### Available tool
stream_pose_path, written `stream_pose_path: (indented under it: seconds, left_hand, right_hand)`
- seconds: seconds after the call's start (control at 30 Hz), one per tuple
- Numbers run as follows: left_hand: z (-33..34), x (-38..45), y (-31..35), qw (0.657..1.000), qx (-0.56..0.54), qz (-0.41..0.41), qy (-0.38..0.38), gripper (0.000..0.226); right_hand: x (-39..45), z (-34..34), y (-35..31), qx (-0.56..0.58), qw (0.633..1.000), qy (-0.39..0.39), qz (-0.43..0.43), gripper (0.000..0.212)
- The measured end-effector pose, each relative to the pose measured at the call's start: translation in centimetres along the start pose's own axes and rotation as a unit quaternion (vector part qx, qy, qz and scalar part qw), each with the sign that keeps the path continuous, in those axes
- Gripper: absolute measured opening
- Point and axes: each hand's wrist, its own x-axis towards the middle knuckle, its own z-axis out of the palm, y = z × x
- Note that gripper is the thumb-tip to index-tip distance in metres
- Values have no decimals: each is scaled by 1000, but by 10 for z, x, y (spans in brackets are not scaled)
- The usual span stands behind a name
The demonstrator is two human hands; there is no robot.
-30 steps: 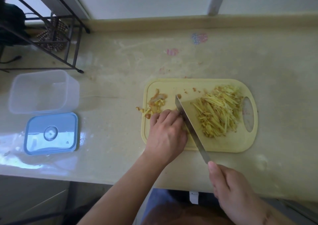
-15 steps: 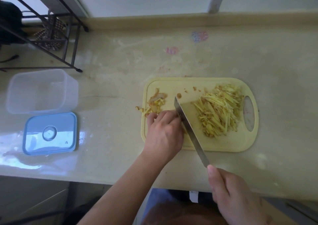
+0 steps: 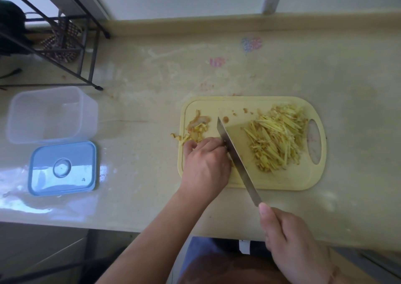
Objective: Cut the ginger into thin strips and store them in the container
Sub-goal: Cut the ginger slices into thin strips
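A pale yellow cutting board lies on the counter. A heap of thin ginger strips covers its right half, and ginger peelings lie at its left edge. My left hand rests curled on the board's left part, fingers bent over a ginger piece that is hidden under them. My right hand grips the handle of a cleaver, its blade standing against my left knuckles. The clear container stands far left.
A blue lid lies in front of the container on the wet counter. A black wire rack stands at the back left. A wall ledge runs along the back; the counter's front edge is near my body.
The view shifted slightly. The cleaver and my left hand stay almost in place on the board, the blade edging a little toward my left hand.
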Motion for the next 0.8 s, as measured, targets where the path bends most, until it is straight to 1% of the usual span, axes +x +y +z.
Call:
stream_pose_path:
  seconds: [0.17,0.3,0.33,0.47,0.57,0.67,0.73,0.8]
  left_hand:
    - [3,-1,3,1000,11,-3,5,13]
    - [6,-2,0,999,35,-7,-20,14]
    - [6,-2,0,999,39,-7,-21,15]
    - [3,0,4,998,62,-20,-16,23]
    - [2,0,9,996,79,-26,-11,20]
    - [1,1,11,998,63,-28,-7,23]
    - [1,1,8,998,52,-29,-2,19]
    - [0,0,6,999,30,-31,5,17]
  right_hand:
    - [3,10,2,-3,1000,4,0,81]
    - [10,12,-3,4,1000,13,-13,64]
    - [9,11,-4,7,1000,12,-19,63]
    - [0,10,-2,14,1000,10,-7,77]
    - [1,12,-1,9,1000,2,-7,77]
    - [12,14,-5,2,1000,-2,-7,68]
    - [16,14,-10,6,1000,3,-9,61]
    - [13,13,-10,12,1000,6,-22,62]
